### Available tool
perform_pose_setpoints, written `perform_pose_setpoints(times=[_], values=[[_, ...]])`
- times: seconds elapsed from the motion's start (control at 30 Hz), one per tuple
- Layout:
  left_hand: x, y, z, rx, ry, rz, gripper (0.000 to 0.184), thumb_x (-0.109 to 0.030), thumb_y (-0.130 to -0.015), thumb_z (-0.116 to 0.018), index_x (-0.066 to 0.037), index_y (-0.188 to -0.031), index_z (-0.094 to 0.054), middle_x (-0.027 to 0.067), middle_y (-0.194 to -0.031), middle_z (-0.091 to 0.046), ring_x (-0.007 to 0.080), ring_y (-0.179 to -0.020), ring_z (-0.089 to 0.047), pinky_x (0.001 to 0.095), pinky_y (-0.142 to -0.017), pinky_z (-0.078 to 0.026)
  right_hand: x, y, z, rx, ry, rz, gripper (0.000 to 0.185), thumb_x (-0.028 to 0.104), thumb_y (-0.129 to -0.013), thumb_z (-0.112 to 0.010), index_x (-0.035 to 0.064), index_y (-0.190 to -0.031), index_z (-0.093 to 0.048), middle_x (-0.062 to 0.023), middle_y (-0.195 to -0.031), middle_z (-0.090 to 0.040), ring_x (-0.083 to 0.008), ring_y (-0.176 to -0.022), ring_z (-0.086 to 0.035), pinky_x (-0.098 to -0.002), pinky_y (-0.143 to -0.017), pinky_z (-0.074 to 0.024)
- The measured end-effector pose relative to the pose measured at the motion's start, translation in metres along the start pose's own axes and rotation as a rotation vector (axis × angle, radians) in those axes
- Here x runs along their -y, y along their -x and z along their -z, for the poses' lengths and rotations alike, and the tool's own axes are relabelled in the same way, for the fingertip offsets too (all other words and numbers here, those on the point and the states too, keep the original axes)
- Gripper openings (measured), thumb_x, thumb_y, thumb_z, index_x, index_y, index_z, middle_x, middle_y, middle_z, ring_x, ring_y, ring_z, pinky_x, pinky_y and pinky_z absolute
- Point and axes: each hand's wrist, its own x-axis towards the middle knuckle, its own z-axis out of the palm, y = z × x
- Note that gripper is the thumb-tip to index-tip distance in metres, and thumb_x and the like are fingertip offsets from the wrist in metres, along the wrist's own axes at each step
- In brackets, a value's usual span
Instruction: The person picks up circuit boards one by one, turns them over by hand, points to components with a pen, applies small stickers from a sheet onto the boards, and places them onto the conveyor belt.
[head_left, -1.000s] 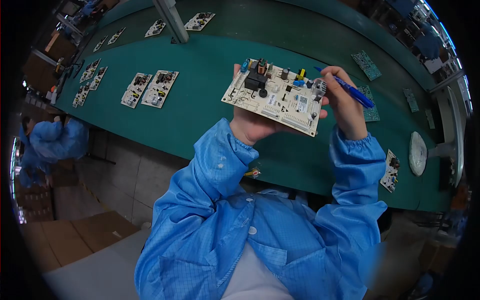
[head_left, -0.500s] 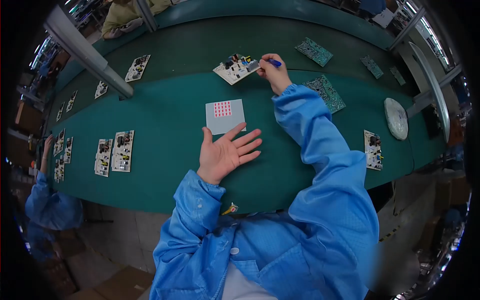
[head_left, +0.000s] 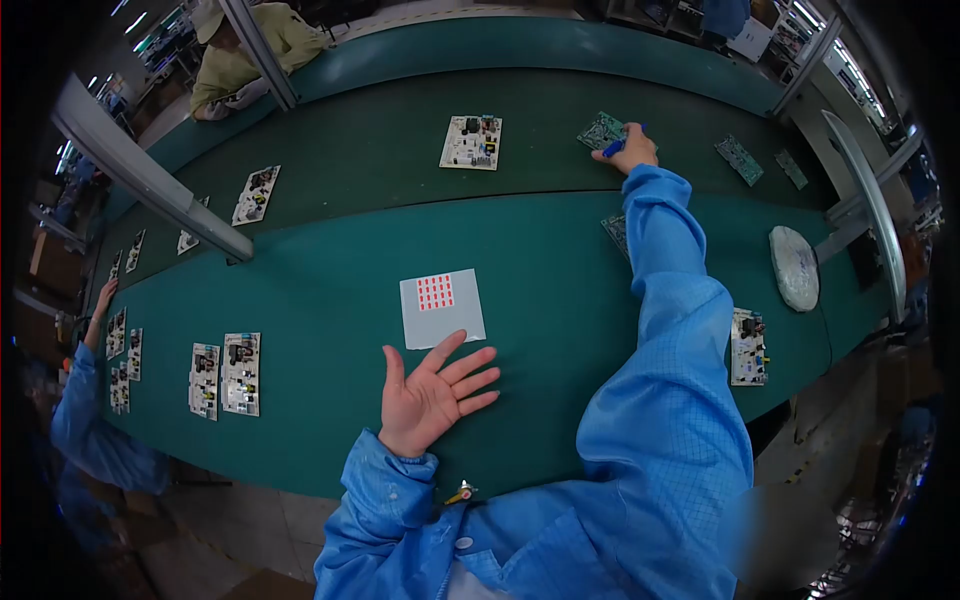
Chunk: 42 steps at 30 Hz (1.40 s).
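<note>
My left hand lies palm up over the green mat, fingers spread, nothing in it. Just beyond its fingertips is a pale backing sheet bearing rows of small red stickers. My right hand is stretched far forward with a blue pen held in it. Its fingers are at the edge of a green circuit board lying solder side up; whether they grip the board I cannot tell. Left of it, a populated white circuit board lies flat on the dark belt.
Another green board is partly behind my right sleeve. Populated boards sit at the left and right. A plastic-wrapped bundle lies at right. A metal post rises at left. A co-worker's hand reaches in at far left.
My right hand has left the white circuit board and moved right to the green board, pen still in hand. The white board now lies turned on the belt. The view has tilted upward.
</note>
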Motion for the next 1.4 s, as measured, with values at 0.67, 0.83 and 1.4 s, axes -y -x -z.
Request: perform_pose_setpoints(times=[0.67, 0.83, 1.4], values=[[-0.011, -0.004, -0.023, -0.081, -0.222, -0.182, 0.08, -0.065, -0.089, -0.013, -0.006, -0.141, -0.025, 0.026, -0.137, -0.036, 0.0398, -0.122, -0.042, 0.0517, -0.101, -0.035, 0.018, 0.051, 0.06, -0.014, -0.025, 0.503, 0.077, 0.027, -0.05, -0.083, 0.0051, -0.112, -0.043, -0.0201, -0.117, -0.051, -0.0351, -0.106, -0.049, -0.0401, -0.093, -0.0385], [-0.022, -0.012, -0.041, -0.225, -0.334, -0.364, 0.064, -0.052, -0.095, -0.024, -0.007, -0.141, -0.023, 0.0229, -0.134, -0.04, 0.0329, -0.122, -0.044, 0.0455, -0.099, -0.039, 0.056, 0.154, 0.108, 0.059, -0.426, 0.97, 0.075, 0.019, -0.054, -0.081, 0.0038, -0.111, -0.035, -0.0232, -0.129, -0.04, -0.0354, -0.114, -0.047, -0.0367, -0.097, -0.037], [0.01, 0.045, -0.106, 0.208, -0.273, -0.396, 0.048, -0.034, -0.099, -0.029, -0.001, -0.134, -0.031, 0.0145, -0.127, -0.048, 0.023, -0.112, -0.054, 0.0376, -0.095, -0.047, 0.076, 0.307, 0.181, 0.247, -0.815, 1.327, 0.076, 0.032, -0.064, -0.083, 0.0159, -0.118, -0.032, -0.0293, -0.137, -0.023, -0.0389, -0.123, -0.037, -0.0466, -0.101, -0.0324]])
